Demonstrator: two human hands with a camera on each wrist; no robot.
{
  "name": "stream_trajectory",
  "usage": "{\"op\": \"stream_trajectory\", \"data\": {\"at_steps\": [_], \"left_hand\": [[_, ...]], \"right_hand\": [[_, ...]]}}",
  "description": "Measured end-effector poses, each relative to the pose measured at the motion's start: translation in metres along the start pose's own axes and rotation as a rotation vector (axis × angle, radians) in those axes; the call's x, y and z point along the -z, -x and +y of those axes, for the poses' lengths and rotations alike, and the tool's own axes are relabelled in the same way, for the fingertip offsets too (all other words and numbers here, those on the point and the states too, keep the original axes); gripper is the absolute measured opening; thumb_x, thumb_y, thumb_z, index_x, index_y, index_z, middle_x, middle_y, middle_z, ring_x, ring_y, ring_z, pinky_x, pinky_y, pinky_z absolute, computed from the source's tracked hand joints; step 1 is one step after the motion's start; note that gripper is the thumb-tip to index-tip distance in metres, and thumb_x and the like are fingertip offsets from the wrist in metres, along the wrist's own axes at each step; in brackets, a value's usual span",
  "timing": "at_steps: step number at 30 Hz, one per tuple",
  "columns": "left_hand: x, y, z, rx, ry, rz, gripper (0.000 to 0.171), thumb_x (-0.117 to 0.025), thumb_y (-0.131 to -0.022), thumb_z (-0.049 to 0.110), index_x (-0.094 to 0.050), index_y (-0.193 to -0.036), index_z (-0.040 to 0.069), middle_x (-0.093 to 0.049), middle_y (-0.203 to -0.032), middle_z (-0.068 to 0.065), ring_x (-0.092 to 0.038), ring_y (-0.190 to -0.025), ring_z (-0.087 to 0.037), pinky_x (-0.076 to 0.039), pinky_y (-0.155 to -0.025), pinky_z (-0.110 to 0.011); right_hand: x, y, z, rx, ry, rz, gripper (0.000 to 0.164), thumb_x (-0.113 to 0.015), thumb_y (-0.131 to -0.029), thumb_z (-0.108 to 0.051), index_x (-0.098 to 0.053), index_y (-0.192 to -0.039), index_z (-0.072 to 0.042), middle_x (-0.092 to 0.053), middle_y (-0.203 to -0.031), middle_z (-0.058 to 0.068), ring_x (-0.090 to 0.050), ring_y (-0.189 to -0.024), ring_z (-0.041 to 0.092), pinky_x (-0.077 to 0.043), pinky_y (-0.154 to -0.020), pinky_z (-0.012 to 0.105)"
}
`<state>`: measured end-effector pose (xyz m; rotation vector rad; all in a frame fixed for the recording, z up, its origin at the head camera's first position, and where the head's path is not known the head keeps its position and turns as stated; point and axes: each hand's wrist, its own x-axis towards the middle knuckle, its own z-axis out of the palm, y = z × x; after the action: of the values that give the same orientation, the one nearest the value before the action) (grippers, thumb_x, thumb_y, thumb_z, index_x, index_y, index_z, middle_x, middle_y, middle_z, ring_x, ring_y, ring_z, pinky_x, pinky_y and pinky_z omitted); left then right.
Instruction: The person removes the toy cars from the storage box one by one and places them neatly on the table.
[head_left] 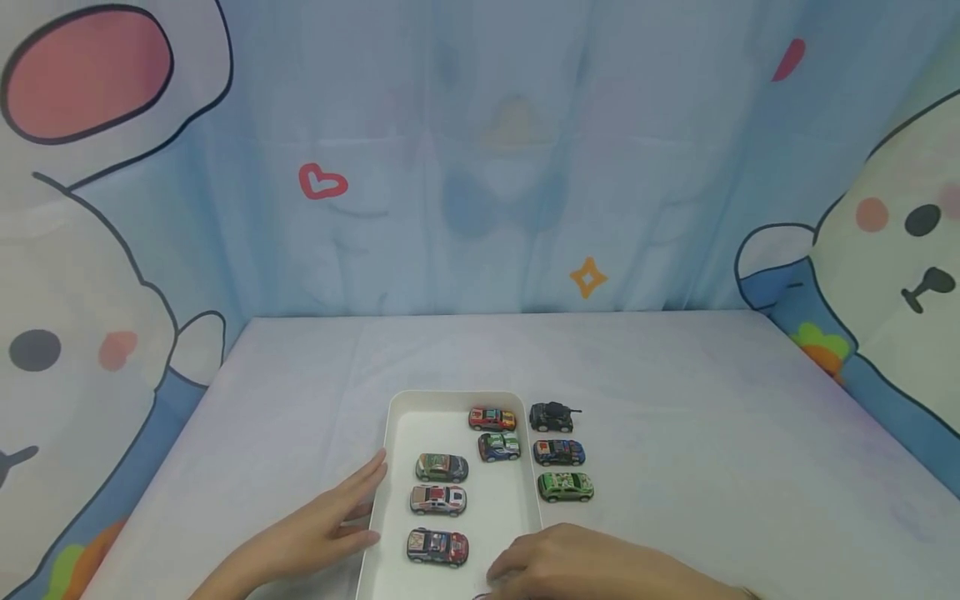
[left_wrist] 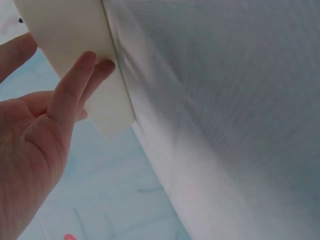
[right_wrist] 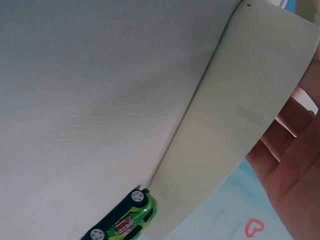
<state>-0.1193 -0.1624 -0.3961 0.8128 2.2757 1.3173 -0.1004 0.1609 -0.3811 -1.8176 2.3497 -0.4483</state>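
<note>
My left hand comes in from the lower left, its fingers fairly straight and spread, tips and thumb resting along the left side of the white rectangular plastic tray. In the left wrist view my fingertips lie against the tray's smooth outer wall; that hand grips nothing. My right forearm slants in from the lower right, and my right hand reaches across the tray's right rim, knuckles up, fingers bent down inside the near end. My fingertips are hidden there, and only a sliver of something shows beside them at the bottom edge, so I cannot tell whether I am holding it.

The tray stands on the white cloth-covered table. Toward its far right corner sit a red-and-yellow toy car and, just nearer, a green-and-white toy car. Left of the middle, a grey-green toy car, a white-and-red toy car and a dark blue-and-red toy car form a column. Outside the right wall stand a black toy vehicle with a barrel, a blue-and-black toy car and a bright green toy car.
</note>
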Motion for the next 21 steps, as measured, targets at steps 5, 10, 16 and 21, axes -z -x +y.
{"op": "stream_trajectory", "data": {"at_steps": [5,10,16,21], "left_hand": [[0.000,0.000,0.000,0.004,-0.003,-0.001,0.075,-0.062,-0.091,0.016,-0.015,-0.145,-0.008,-0.001,-0.153,-0.022,-0.040,-0.121,-0.045,-0.049,-0.090,-0.034],[0.001,0.001,0.002,-0.006,0.001,0.001,0.076,-0.062,-0.091,0.015,-0.014,-0.145,-0.008,-0.001,-0.152,-0.023,-0.040,-0.121,-0.046,-0.049,-0.090,-0.034],[0.001,0.001,0.002,-0.024,0.003,-0.005,0.076,-0.061,-0.091,0.015,-0.014,-0.145,-0.009,0.000,-0.151,-0.025,-0.039,-0.121,-0.048,-0.049,-0.090,-0.035],[0.001,0.001,0.001,-0.007,0.000,-0.003,0.076,-0.061,-0.091,0.017,-0.014,-0.145,-0.008,-0.001,-0.152,-0.023,-0.039,-0.121,-0.048,-0.049,-0.090,-0.035]], "right_hand": [[0.001,-0.004,-0.001,0.007,0.045,-0.034,0.025,-0.065,-0.088,-0.037,-0.072,-0.108,-0.025,-0.064,-0.098,-0.015,-0.053,-0.088,-0.009,-0.045,-0.070,0.005],[-0.001,-0.008,-0.001,0.022,0.076,-0.038,0.024,-0.068,-0.086,-0.034,-0.072,-0.107,-0.023,-0.065,-0.092,-0.014,-0.053,-0.080,-0.010,-0.044,-0.067,0.002],[0.004,-0.005,0.002,-0.023,-0.089,-0.040,0.031,-0.067,-0.088,-0.023,-0.067,-0.118,-0.020,-0.064,-0.098,-0.013,-0.054,-0.085,-0.009,-0.045,-0.071,0.004],[0.017,0.008,0.009,-0.102,-0.190,0.052,0.042,-0.067,-0.087,-0.006,-0.062,-0.126,-0.019,-0.063,-0.106,-0.011,-0.056,-0.094,-0.003,-0.046,-0.077,0.006]]}}
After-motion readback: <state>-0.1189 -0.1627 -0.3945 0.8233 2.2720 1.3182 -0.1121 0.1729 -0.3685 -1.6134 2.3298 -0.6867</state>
